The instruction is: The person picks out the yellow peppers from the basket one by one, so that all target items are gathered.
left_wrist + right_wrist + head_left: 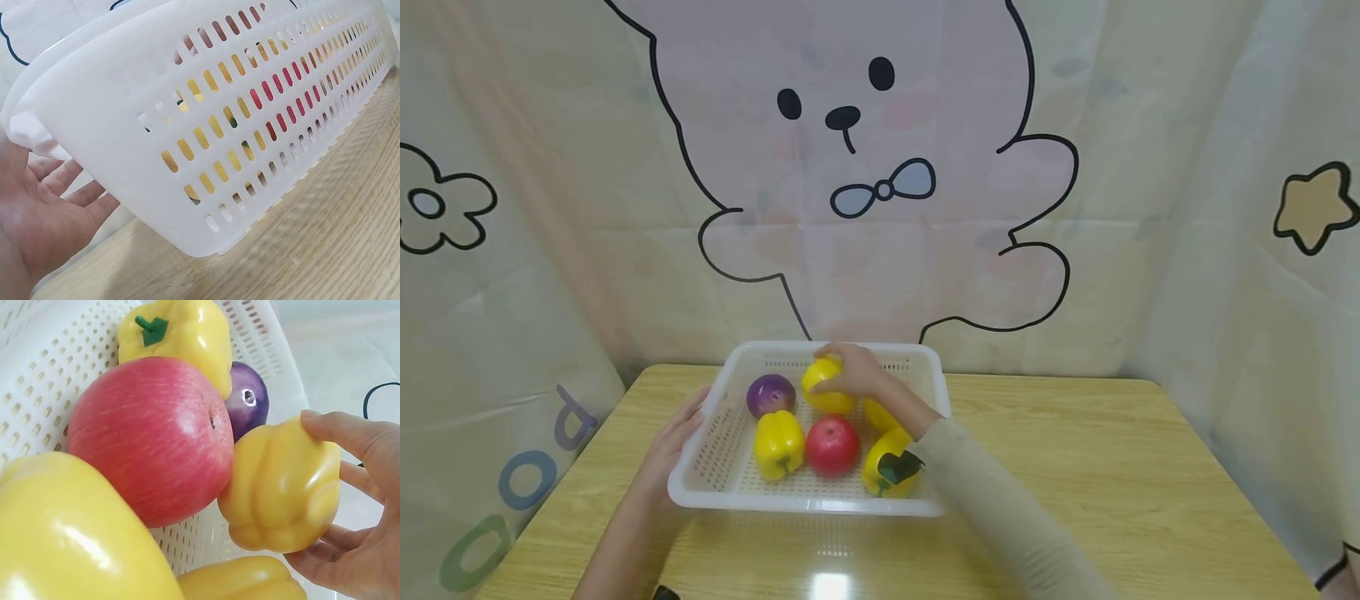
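A white plastic basket [805, 504] with slotted sides stands on the table. My right hand [861, 373] reaches into its far part and grips a yellow bell pepper [281, 487], thumb and fingers on opposite sides. Beside that pepper are a red apple [832, 447] and a round, glossy purple item [771, 395]. Another yellow bell pepper [778, 446] lies left of the apple, and more yellow pieces [880, 479] lie to its right, partly covered by my forearm. My left hand [53, 212] rests at the basket's left end, fingers extended along the outer wall below the rim.
The basket sits on a wood-grain table [1060, 483], near its far edge. Behind the table hangs a pale curtain [1112, 250] printed with a bear, and more curtain encloses both sides. A bright reflection shows on the near tabletop.
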The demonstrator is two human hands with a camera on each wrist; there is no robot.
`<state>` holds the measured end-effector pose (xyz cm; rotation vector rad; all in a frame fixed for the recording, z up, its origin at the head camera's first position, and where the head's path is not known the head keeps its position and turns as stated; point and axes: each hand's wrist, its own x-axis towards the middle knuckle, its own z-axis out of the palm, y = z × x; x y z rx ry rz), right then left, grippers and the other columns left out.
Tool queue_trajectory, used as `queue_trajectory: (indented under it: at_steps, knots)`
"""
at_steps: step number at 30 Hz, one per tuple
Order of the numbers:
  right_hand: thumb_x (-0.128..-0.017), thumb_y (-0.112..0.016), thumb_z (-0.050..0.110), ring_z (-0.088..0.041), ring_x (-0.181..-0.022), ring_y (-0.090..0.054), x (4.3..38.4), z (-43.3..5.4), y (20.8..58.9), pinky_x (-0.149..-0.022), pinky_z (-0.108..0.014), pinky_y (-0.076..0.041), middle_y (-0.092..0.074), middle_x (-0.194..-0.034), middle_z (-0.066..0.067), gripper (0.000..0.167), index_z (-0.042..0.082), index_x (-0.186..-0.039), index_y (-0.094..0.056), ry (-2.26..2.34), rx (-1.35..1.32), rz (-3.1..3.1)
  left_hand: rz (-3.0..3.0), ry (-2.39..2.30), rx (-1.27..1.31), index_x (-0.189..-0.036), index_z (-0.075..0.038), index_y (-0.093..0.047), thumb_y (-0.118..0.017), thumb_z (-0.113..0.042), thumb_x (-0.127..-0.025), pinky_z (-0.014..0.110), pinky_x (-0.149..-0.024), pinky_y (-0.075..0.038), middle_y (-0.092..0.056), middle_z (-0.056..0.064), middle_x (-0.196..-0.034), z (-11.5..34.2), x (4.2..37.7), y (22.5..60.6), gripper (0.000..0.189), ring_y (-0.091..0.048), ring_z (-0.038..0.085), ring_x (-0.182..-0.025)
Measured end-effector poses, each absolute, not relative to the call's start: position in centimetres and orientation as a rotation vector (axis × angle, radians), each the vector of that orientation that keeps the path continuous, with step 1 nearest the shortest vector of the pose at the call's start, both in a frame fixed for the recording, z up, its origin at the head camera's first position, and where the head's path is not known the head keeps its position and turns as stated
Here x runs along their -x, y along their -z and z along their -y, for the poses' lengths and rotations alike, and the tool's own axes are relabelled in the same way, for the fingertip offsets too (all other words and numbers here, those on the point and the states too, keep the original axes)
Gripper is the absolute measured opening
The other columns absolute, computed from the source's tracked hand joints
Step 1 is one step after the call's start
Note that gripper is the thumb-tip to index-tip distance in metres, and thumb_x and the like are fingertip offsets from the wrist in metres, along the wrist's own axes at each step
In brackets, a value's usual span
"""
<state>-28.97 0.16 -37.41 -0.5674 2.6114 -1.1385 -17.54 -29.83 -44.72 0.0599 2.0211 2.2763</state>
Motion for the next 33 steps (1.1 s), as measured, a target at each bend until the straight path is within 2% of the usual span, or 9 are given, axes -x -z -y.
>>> queue_trajectory:
  at_steps: [5, 10, 19, 28, 33]
  knots:
    - [-0.091, -0.084, 0.028, -0.030, -0.127, -0.062, 28.5, -0.6, 37.0, -0.105, -0.048, -0.055, -0.060, -0.148, -0.010, 0.072, 0.017, -0.154, -0.052, 1.198, 0.535, -2.594, -2.021, -2.296, -0.098, -0.171, -0.021, -0.014, -0.035, -0.032, -0.117, 0.029, -0.090, -0.059, -0.064, -0.028, -0.129, 29.8, 17.5, 44.8, 0.059, -0.068, 0.004, -0.113]
    - [-0.091, -0.085, 0.030, -0.030, -0.123, -0.063, 28.2, -1.0, 36.6, -0.103, -0.047, -0.057, -0.062, -0.144, -0.011, 0.068, 0.016, -0.150, -0.055, 1.217, 0.519, -2.599, -2.018, -2.305, -0.113, -0.167, -0.029, -0.025, -0.035, -0.032, -0.117, 0.028, -0.090, -0.059, -0.064, -0.028, -0.130, 29.9, 17.5, 44.9, 0.051, -0.068, 0.004, -0.114]
    - [-0.091, -0.084, 0.029, -0.032, -0.123, -0.063, 27.5, -1.9, 36.0, -0.102, -0.047, -0.058, -0.063, -0.141, -0.014, 0.065, 0.013, -0.147, -0.056, 1.248, 0.547, -2.620, -2.021, -2.310, -0.123, -0.161, -0.036, -0.035, -0.034, -0.031, -0.117, 0.027, -0.089, -0.058, -0.063, -0.030, -0.130, 29.9, 17.4, 45.0, 0.045, -0.067, 0.003, -0.113]
    - [-0.091, -0.084, 0.032, -0.034, -0.127, -0.062, 27.2, -2.7, 35.9, -0.100, -0.047, -0.059, -0.061, -0.145, -0.015, 0.066, 0.013, -0.147, -0.057, 1.310, 0.543, -2.620, -2.004, -2.315, -0.174, -0.166, -0.031, -0.029, -0.033, -0.030, -0.117, 0.027, -0.090, -0.058, -0.063, -0.029, -0.132, 29.9, 17.4, 45.0, 0.049, -0.067, 0.003, -0.115]
    - [-0.090, -0.085, 0.033, -0.034, -0.127, -0.062, 27.0, -3.1, 36.0, -0.099, -0.047, -0.059, -0.061, -0.144, -0.014, 0.066, 0.014, -0.147, -0.057, 1.344, 0.539, -2.610, -2.012, -2.315, -0.155, -0.160, -0.038, -0.036, -0.034, -0.031, -0.117, 0.028, -0.088, -0.059, -0.064, -0.028, -0.130, 29.9, 17.3, 44.9, 0.043, -0.068, 0.004, -0.113]
